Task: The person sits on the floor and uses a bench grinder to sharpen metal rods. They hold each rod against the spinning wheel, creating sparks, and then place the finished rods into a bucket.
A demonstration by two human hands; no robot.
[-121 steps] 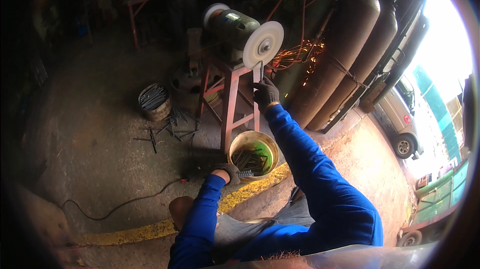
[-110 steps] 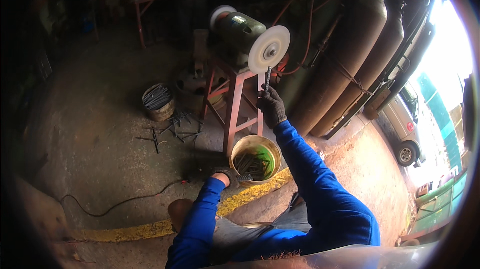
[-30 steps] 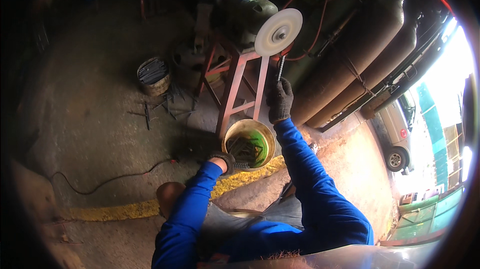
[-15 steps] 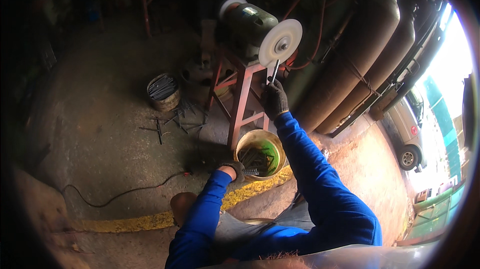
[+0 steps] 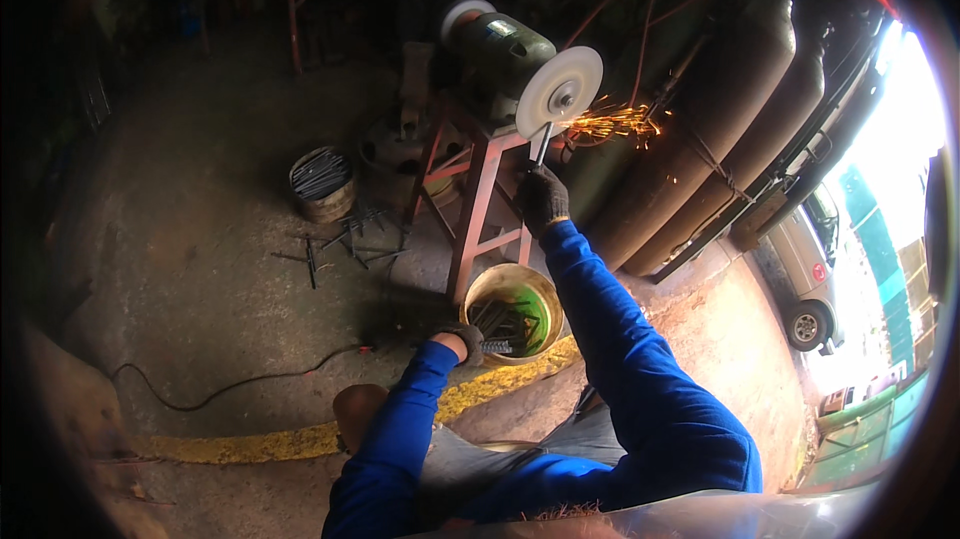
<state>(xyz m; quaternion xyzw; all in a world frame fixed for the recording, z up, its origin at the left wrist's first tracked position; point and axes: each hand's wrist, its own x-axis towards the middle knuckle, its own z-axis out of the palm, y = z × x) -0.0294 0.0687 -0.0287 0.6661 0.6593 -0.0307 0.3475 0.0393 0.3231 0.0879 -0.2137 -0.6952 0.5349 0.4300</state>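
Right hand, dark knit glove: fingers closed round one slim metal rod, which stands up out of the fist, slightly tilted. Lower end hidden in the glove; upper end at the lower edge of a pale grinding wheel. Sparks spray from there, above and right of the grip.

Left hand, same glove: below and left of the right one, curled round ribbed metal pieces, ends poking out rightward over a bucket's near side. Count too small to tell from here.

Bucket, green patch inside, dark rods within: just right of the left hand.

Stand, reddish: just left of the right fist.

Second bucket, packed with rods: up and left of the left hand.

Gas cylinders, two, tall: right of the right fist.
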